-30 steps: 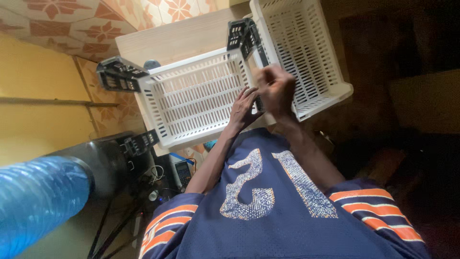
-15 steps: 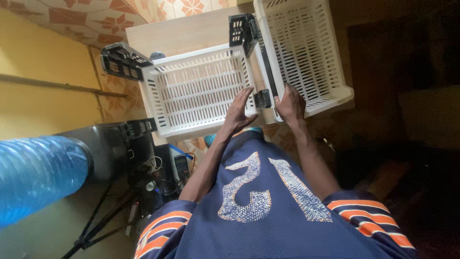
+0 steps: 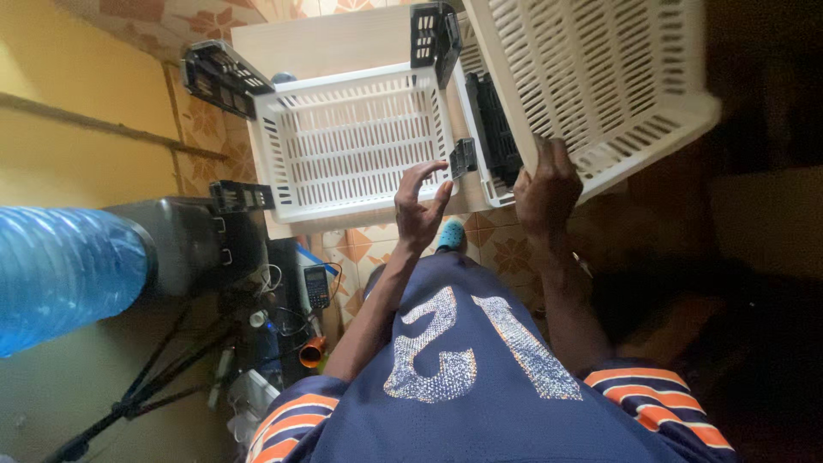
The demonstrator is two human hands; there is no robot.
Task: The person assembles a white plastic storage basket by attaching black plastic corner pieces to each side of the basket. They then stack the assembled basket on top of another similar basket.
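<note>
A white slatted plastic crate (image 3: 351, 146) lies on a wooden table (image 3: 343, 39), with black corner pieces (image 3: 219, 75) folded outward. My left hand (image 3: 420, 206) hovers at its near right corner, fingers apart, just short of a small black corner clip (image 3: 464, 157). My right hand (image 3: 544, 184) grips the lower edge of a second white crate (image 3: 591, 77), which is tilted up on the right. A black part (image 3: 497, 129) shows underneath that tilted crate.
A large blue water bottle (image 3: 64, 274) fills the left edge. Beside it stand a dark metal case (image 3: 184, 244) and a tripod (image 3: 137, 394). Cables, a small handheld device (image 3: 316, 285) and an orange cup (image 3: 312, 351) lie on the patterned tile floor below the table.
Both hands have drawn back toward me. My left hand has come off the black corner clip, and my right hand has shifted to the tilted crate's lower edge.
</note>
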